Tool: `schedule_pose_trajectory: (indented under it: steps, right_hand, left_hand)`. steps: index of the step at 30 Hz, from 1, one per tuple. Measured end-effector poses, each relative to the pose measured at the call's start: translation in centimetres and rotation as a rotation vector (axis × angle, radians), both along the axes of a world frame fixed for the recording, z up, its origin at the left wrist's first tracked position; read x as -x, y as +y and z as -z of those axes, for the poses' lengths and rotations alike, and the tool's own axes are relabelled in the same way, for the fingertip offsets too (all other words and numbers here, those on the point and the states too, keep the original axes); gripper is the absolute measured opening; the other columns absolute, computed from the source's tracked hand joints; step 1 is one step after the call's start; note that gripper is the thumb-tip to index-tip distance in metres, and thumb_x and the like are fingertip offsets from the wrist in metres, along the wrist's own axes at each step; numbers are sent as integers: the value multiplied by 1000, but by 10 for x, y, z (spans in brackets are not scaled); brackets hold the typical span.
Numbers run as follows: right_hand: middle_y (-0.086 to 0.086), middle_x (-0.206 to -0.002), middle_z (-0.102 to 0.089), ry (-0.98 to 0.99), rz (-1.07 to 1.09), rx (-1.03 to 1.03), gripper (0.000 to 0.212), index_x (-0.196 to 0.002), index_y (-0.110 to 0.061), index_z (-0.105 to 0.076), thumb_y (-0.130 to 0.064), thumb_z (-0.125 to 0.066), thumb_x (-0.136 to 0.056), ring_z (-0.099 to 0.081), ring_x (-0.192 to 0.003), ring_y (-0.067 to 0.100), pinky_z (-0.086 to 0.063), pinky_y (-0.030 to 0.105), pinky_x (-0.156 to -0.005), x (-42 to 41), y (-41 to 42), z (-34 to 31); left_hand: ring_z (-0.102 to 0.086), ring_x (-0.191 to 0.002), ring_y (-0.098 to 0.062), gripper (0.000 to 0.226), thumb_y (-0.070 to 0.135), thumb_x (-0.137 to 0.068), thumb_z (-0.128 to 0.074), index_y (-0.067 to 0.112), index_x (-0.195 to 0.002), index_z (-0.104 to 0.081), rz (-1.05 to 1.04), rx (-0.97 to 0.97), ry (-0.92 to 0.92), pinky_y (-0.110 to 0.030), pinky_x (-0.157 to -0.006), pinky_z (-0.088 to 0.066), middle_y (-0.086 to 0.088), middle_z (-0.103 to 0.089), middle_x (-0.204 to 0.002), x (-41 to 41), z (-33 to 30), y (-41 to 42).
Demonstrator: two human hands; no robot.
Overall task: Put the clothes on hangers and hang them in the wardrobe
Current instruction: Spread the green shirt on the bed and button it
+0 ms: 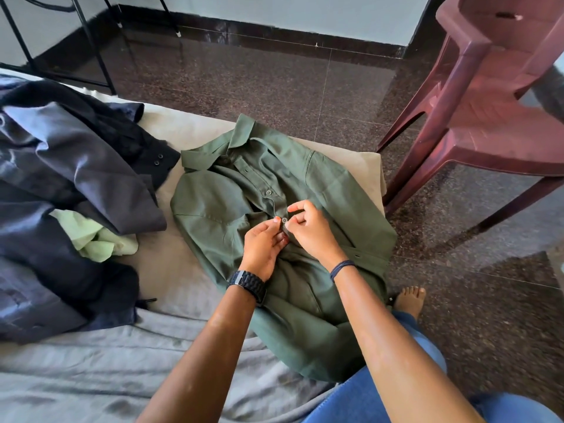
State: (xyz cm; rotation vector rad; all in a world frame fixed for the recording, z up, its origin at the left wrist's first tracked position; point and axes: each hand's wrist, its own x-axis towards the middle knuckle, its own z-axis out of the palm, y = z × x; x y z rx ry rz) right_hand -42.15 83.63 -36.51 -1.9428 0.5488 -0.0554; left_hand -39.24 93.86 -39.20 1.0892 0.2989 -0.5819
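Note:
A dark green shirt (329,190) lies face up on the corner of the bed, collar pointing away from me. My left hand (264,247) pinches the shirt's button placket just below a small grey button (284,220). My right hand (311,228) pinches the placket edge beside that same button. Both hands meet at the middle of the shirt front. No hanger is in view.
A heap of dark navy and grey clothes (61,190) with a pale green garment (97,236) lies on the bed (171,270) at my left. Stacked maroon plastic chairs (488,102) stand at the right on the dark stone floor. A black metal stand (91,41) is at top left.

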Motion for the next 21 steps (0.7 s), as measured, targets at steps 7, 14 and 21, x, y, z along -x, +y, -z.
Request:
schedule_pose_trajectory:
  steps: [7, 14, 21]
  right_hand:
    - [-3, -68, -57, 175, -268, 375, 2, -83, -17, -69, -16, -70, -81, -52, -68, 10, -38, 16, -60, 15, -50, -22]
    - [-9, -54, -51, 95, -142, 383, 11, -74, -23, -66, -24, -71, -83, -46, -54, 2, -38, 16, -59, 16, -60, -18]
    - [-2, -81, -62, 261, -388, 404, 12, -95, -19, -72, -19, -72, -82, -55, -76, 12, -40, 21, -67, 21, -57, -22]
  left_hand:
    - [-63, -76, -14, 15, -1, -92, -56, 12, -90, -61, 49, -236, -283, -24, -79, -55, -6, -66, -82, 2, 1, -7]
    - [-61, -82, -10, 15, -1, -82, -65, 6, -96, -65, 227, -811, -676, -6, -75, -41, -2, -67, -91, 17, 4, -6]
    - [-55, -104, -27, 25, 13, -83, -67, 7, -107, -64, 376, -1141, -886, -31, -89, -43, -9, -61, -107, 20, 0, 3]
